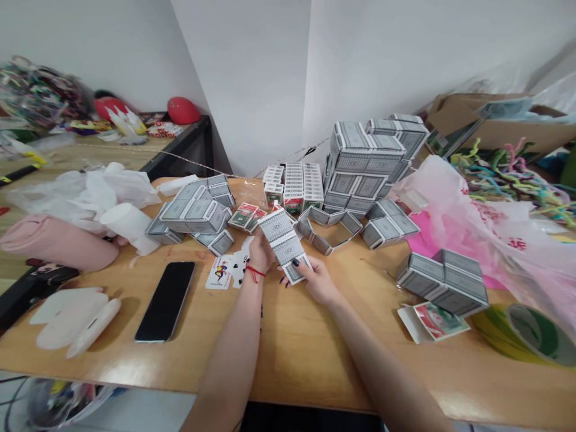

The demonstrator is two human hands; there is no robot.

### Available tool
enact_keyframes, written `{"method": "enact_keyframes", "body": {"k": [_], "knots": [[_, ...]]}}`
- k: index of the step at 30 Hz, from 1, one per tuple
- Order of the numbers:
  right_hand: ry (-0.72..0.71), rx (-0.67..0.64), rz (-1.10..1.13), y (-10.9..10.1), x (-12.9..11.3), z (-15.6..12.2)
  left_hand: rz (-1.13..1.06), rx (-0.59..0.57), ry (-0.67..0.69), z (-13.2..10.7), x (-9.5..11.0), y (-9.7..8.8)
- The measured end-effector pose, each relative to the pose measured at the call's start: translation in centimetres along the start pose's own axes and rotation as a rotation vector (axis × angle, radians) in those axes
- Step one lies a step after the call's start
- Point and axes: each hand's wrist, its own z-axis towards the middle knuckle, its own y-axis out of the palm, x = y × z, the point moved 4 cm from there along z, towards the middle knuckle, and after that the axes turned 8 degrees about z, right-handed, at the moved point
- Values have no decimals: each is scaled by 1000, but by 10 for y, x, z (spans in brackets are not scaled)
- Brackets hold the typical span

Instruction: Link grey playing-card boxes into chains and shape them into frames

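Both hands hold playing cards (278,228) with grey patterned backs, laid as a joined strip above the table. My left hand (261,253), with a red string on its wrist, is closed at the strip's left side. My right hand (317,278) grips the lower end, its dark-nailed thumb on top. Face-up cards (220,272), one a joker, lie left of my left hand. Behind the strip stands an open ring of folded cards (330,231). A tall stack of card blocks (360,168) rises at the back right, and another card structure (193,207) sits at the left.
A black phone (165,302) and pale pink case (76,315) lie at the left, near a white roll (128,228). Rows of card boxes (293,183) stand at the back. At the right are card blocks (443,281), an opened box (434,322) and yellow-green tape (524,333).
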Motion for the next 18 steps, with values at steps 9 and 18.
{"method": "enact_keyframes", "body": {"k": [9,18], "knots": [[30,80,206,-4,0,3,-41,-315,-159,-14,-2,27],[8,108,274,-13,-8,2,130,-465,-162,-15,-1,27]]}}
